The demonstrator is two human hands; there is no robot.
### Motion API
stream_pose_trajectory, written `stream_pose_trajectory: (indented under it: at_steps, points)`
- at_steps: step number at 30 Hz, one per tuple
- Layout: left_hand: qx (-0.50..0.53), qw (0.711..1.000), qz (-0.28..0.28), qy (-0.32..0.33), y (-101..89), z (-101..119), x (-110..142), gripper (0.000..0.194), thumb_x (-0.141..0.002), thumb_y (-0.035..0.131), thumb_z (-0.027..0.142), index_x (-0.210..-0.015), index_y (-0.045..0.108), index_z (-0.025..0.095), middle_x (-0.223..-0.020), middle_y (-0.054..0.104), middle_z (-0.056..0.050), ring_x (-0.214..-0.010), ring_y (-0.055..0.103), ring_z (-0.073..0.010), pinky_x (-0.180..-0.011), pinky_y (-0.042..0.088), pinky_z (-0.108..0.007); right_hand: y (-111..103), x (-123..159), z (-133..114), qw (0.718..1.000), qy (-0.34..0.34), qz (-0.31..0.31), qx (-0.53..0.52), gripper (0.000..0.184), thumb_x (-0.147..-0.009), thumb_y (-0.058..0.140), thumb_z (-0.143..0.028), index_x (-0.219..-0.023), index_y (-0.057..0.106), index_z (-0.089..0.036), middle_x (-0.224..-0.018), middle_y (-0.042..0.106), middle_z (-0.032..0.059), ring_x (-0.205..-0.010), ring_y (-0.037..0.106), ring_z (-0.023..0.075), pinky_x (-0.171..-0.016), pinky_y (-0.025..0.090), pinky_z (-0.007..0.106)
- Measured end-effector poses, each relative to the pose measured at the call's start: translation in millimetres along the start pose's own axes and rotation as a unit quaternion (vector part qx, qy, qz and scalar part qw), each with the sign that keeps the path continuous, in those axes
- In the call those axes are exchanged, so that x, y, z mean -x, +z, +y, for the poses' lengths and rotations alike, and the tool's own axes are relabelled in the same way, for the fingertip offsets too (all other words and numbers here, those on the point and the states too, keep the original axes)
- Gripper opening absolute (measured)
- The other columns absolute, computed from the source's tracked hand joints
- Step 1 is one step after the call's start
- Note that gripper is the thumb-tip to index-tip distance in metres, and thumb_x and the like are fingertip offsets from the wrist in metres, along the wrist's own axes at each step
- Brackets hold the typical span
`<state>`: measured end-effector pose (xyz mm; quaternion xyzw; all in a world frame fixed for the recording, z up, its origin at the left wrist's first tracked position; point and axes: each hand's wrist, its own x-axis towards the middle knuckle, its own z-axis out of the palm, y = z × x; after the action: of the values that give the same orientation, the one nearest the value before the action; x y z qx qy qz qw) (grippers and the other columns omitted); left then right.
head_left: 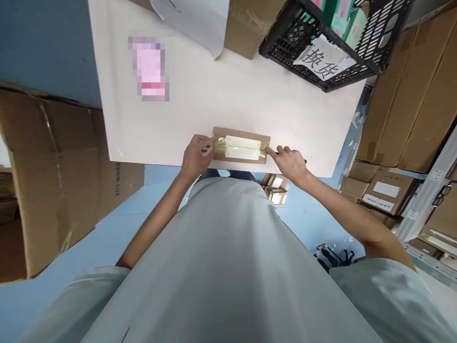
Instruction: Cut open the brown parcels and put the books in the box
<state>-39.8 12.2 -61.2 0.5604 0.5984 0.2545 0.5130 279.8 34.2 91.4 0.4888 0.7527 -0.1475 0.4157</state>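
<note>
A small flat cardboard box (243,131) lies near the front edge of the white table. White labels (243,152) and a strip of shiny yellowish tape (220,144) run across its top. My left hand (196,155) grips the box's left end, with forefinger and thumb on its edge. At the right end is my right hand (290,164), fingers curled round a slim dark tool (305,161). Only the tool's back end shows behind the palm; its kind is hidden. The right forefinger reaches the taped edge, where a small reddish spot shows.
A black plastic crate (323,85) with green and pink boxes stands at the table's back right, beside a cardboard box (250,28) and a white sheet (200,24). A blurred pink item (150,66) lies back left. Large cartons (60,181) flank the left; shelving (424,190) stands right.
</note>
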Motion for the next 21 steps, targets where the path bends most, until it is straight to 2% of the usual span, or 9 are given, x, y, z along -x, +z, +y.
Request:
stream_pose_trajectory:
  at_steps: [5,11,17,21]
  points:
    - [-0.019,0.999,0.034,-0.011,11.7,7.2,3.8,0.047,-0.103,0.071,0.042,-0.148,0.081,0.028,-0.132,0.067,-0.009,-0.106,0.075,-0.0225,-0.102,0.070,-0.045,41.8,4.1,32.3,0.999,-0.041,0.031,-0.019,0.071,-0.110,0.038,-0.003,-0.177,0.047,-0.023,-0.133,0.074,0.0196,-0.111,0.067,0.0301,-0.076,0.045,0.037]
    - [-0.071,0.994,0.077,-0.031,24.8,18.6,4.0,0.049,-0.104,0.067,0.042,-0.148,0.080,0.026,-0.132,0.066,-0.010,-0.112,0.075,-0.0237,-0.102,0.071,-0.044,82.7,-15.6,59.4,0.992,-0.074,0.075,-0.064,0.073,-0.109,0.041,-0.001,-0.176,0.049,-0.027,-0.132,0.075,0.0171,-0.105,0.065,0.0277,-0.073,0.040,0.035]
    - [-0.153,0.978,0.127,-0.058,39.1,32.4,4.1,0.044,-0.106,0.064,0.039,-0.146,0.079,0.026,-0.136,0.065,-0.012,-0.128,0.070,-0.0280,-0.109,0.069,-0.046,126.7,-47.6,66.1,0.971,-0.106,0.144,-0.158,0.057,-0.119,0.034,-0.013,-0.169,0.057,-0.029,-0.133,0.076,0.0134,-0.107,0.063,0.0240,-0.075,0.039,0.032]
    - [-0.207,0.965,0.157,-0.044,49.0,41.3,7.0,0.041,-0.107,0.060,0.038,-0.143,0.078,0.028,-0.145,0.063,-0.015,-0.138,0.064,-0.0330,-0.125,0.057,-0.057,144.8,-65.2,59.7,0.940,-0.107,0.184,-0.265,0.048,-0.124,0.034,-0.025,-0.157,0.067,-0.023,-0.134,0.078,0.0131,-0.113,0.066,0.0243,-0.086,0.047,0.031]
